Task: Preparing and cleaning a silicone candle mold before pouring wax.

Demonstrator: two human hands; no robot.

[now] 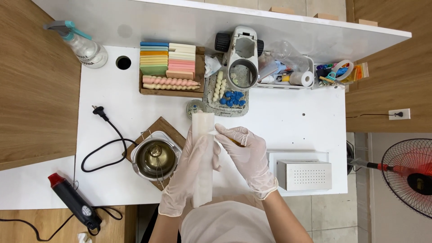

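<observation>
Taking the tall translucent white mould (203, 157) at the middle of the desk (288, 119) as the landmark and going left to right: far to its left and lower, a black heat gun with a red nose (72, 200) is lying on a side surface, and up at the far left corner a spray bottle (85, 47) is resting on its side. Just left of the mould, a steel melting pot (156, 158) is sitting on a wooden board, a black cord (105, 139) looping away from it. Above the mould, a tray of pastel wax bars and twisted candles (170, 67) is standing beside a grey stone tray with blue pieces (228, 100).

The left hand (191, 173), gloved, is wrapping the mould from its left side, fingers clamped around the body. The mould's long axis is running away from the person, its top end pointing toward the trays. The right hand (245, 155) is meeting it from the right, fingers pinched together near the upper part on a small yellowish bit that I cannot make out. To the right, a perforated metal box (304, 174) is sitting; farther right, a red fan (407, 177).
</observation>
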